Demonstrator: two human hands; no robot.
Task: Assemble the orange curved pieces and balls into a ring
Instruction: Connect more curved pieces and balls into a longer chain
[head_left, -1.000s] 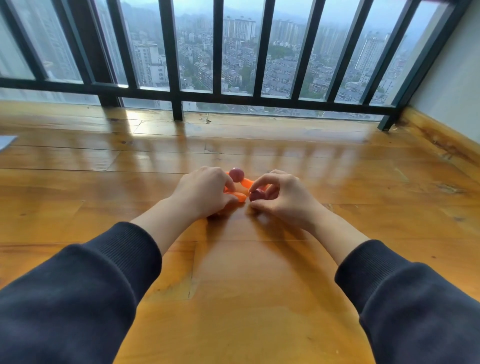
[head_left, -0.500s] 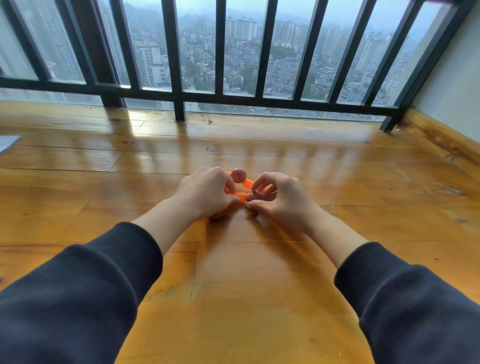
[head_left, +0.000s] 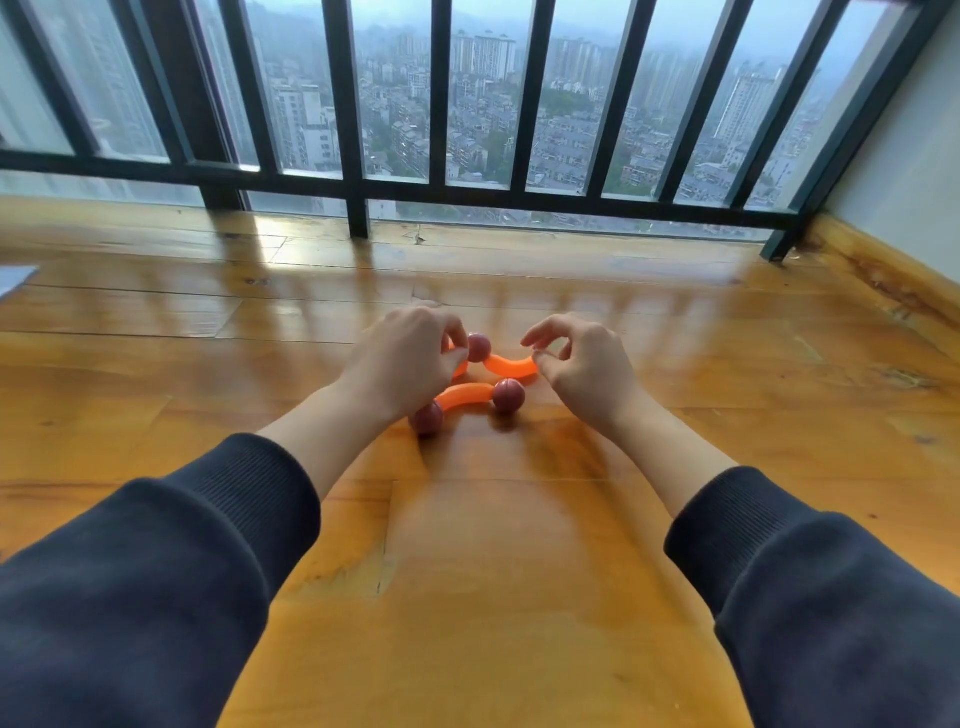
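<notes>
While my arms reach out over the shiny wood floor (head_left: 493, 545), my left hand (head_left: 400, 364) curls down with its thumb and first finger pinching the far ball (head_left: 478, 347). That ball is round, smooth and dark pinkish red. It sits at the far end of the toy, right in front of my fingers.

From that ball, one orange curved piece (head_left: 511, 366) bends off to the right. It is smooth plastic, shaped like a little banana. My right hand (head_left: 587, 369) is at its right end, with thumb and first finger close together in a small pinch. I cannot tell if they really grip the tip or only touch it.

Nearer to me lies another orange curved piece (head_left: 465, 395). It has a ball at each end: one ball (head_left: 508, 396) on the right and one ball (head_left: 427, 419) on the left, partly under my left wrist. A bit of orange also peeks out by my left fingers.

The pieces rest on the floor between my hands, and the right side is open, with a gap.

My sleeves (head_left: 156, 571) are dark and soft, with ribbed cuffs. Far away stand black metal bars (head_left: 358, 156), straight and thin, in front of glass.
</notes>
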